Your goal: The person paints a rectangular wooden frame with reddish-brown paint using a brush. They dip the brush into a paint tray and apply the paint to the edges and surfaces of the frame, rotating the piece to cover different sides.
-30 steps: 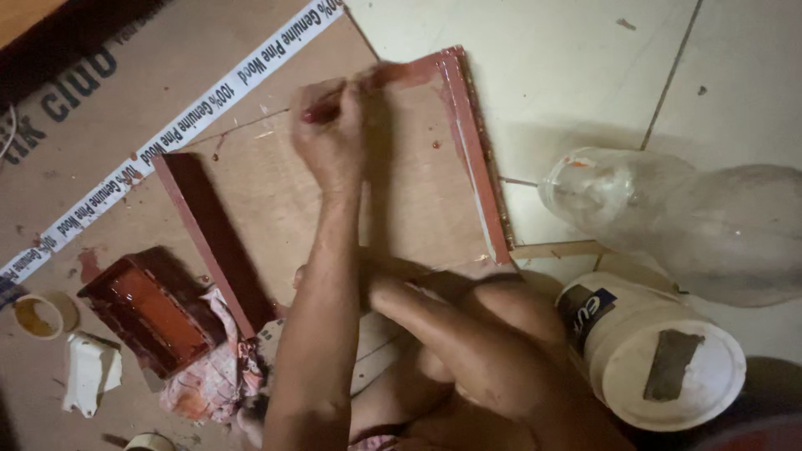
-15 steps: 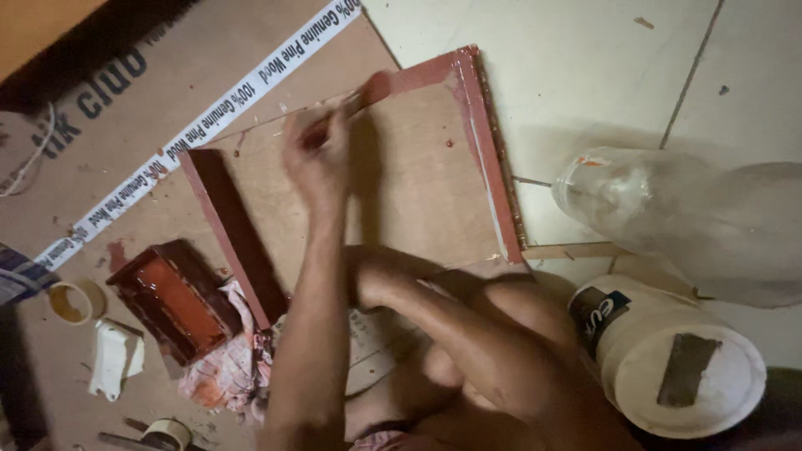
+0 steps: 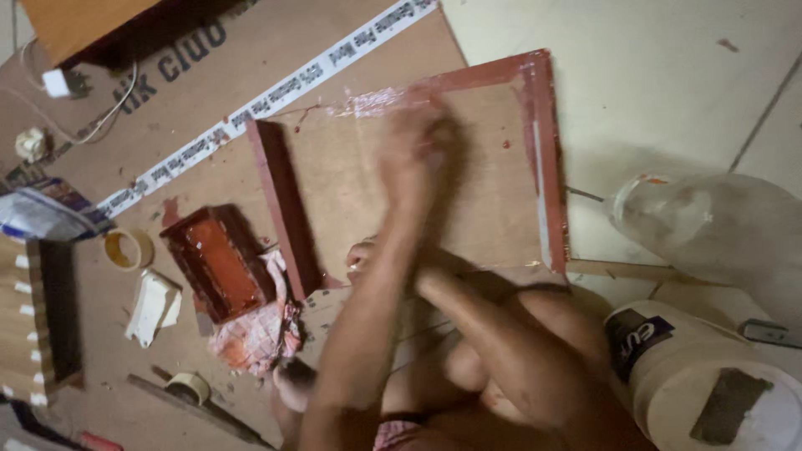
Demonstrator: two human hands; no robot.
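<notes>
Cardboard sheet (image 3: 251, 100) covered the floor against drips. Wooden frame (image 3: 468, 192) lay flat there, paint tray (image 3: 217, 259) close beside. My left hand (image 3: 413, 154) was over its top rail, blurred; grip unclear. Right hand (image 3: 368, 255) mostly hidden.

From where I sit, the floor fills the frame. Pale tiles (image 3: 652, 100) with thin grout lines take up the upper right of the frame and run down the right edge. A flattened brown cardboard sheet (image 3: 109, 334) covers the left half, crossed diagonally by a white printed tape strip (image 3: 276, 92) from the left edge to the top centre. In the upper left corner I see the corner of an orange-brown wooden board (image 3: 83, 25), with dark shadow under it. The light is dim and warm, brighter on the tiles and falling off toward the lower left.
</notes>
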